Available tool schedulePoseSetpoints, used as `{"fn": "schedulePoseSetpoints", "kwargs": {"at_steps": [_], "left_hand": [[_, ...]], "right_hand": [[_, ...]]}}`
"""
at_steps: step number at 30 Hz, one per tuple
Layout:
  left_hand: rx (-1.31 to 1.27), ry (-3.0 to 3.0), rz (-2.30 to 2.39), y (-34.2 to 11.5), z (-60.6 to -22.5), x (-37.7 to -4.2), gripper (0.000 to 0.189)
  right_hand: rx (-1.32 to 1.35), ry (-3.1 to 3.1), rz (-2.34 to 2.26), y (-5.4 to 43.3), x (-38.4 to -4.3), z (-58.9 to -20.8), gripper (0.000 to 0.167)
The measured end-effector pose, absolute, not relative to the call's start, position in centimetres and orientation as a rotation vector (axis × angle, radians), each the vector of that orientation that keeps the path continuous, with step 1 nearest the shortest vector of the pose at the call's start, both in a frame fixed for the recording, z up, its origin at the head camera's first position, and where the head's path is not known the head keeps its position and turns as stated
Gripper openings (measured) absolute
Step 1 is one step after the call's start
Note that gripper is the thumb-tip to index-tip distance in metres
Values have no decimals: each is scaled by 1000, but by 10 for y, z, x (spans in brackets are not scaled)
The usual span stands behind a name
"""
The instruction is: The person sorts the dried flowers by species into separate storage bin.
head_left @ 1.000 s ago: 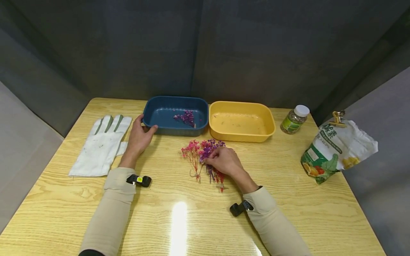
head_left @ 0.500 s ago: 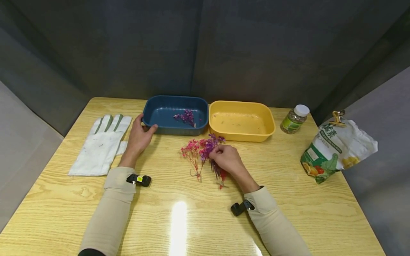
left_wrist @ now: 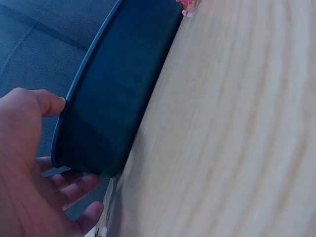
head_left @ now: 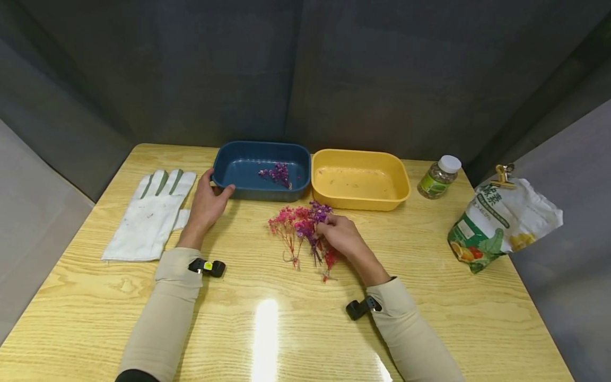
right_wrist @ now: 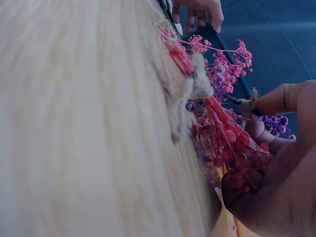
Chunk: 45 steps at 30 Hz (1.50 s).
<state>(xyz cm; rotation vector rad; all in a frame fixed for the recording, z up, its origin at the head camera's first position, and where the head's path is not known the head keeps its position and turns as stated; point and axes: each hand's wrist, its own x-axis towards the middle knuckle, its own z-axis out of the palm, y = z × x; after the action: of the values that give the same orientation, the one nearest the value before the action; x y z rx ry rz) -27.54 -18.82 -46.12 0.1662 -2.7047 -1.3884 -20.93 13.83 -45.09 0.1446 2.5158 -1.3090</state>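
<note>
Tabletop (head_left: 229, 329) holds 2 bins (head_left: 267, 195); left hand (head_left: 207, 206) grips 1, right hand (head_left: 342, 235) pinches purple flowers (head_left: 319, 212).

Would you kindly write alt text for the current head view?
A person's right hand pinches purple dried flowers beside pink ones on a wooden table, while the left hand holds a blue rectangular tub containing a purple sprig. A yellow rectangular tub stands alongside.
</note>
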Motion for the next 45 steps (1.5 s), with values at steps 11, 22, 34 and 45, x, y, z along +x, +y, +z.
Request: {"fn": "schedulePoseSetpoints", "kwargs": {"at_steps": [11, 22, 34, 45], "left_hand": [[161, -2706, -1393, -189, -461, -276, 80], [175, -2704, -1407, -188, -460, -275, 80], [176, -2697, -1388, -188, -462, -275, 80], [180, -2691, -1397, -188, -462, -275, 79]], "right_hand": [[72, 2351, -1607, 145, -208, -439, 12], [-14, 2496, -1648, 136, -233, -422, 22], [-21, 2605, -1538, 115, -276, -399, 24], [-6, 2649, -1445, 99, -301, -399, 19]]}}
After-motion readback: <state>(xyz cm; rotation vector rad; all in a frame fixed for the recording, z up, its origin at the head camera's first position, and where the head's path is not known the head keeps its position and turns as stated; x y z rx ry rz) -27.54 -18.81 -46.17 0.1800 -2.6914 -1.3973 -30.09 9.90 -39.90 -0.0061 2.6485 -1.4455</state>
